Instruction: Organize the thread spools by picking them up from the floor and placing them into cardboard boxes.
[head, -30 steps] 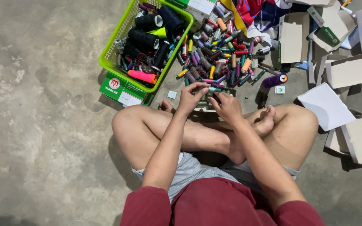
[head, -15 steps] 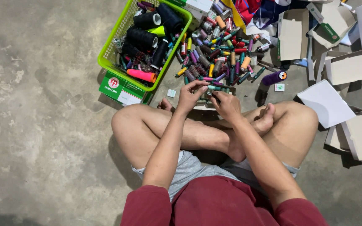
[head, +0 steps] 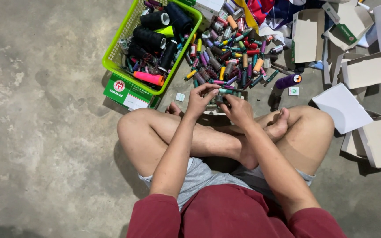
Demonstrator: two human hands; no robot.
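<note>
I see a small open box [head: 225,100] on the concrete floor [head: 45,132], just in front of the crossed legs, and both hands are working over it. The left hand [head: 200,100] has its fingers curled in, thumb and fingertips pinching a thin teal spool [head: 225,91] at the box's upper edge. The right hand [head: 238,110] is curled too, its fingers pressed onto the spools already packed in the box; I cannot tell whether it grips one of them. The box holds a row of small spools, mostly hidden by the fingers. Just beyond it lies a loose pile of spools [head: 232,57] in many colours, spread across the floor. To the left of the pile stands a green basket [head: 124,42] holding large black cones of thread, a yellow one and a pink one lying along its near edge. A flat green and white carton [head: 126,92] sits under the basket's near corner. A purple spool [head: 288,81] lies on its side to the right of the hands, and open cardboard boxes [head: 367,70] are scattered further right. Both forearms reach straight forward from the red sleeves, elbows bent, wrists meeting above the shins.
</note>
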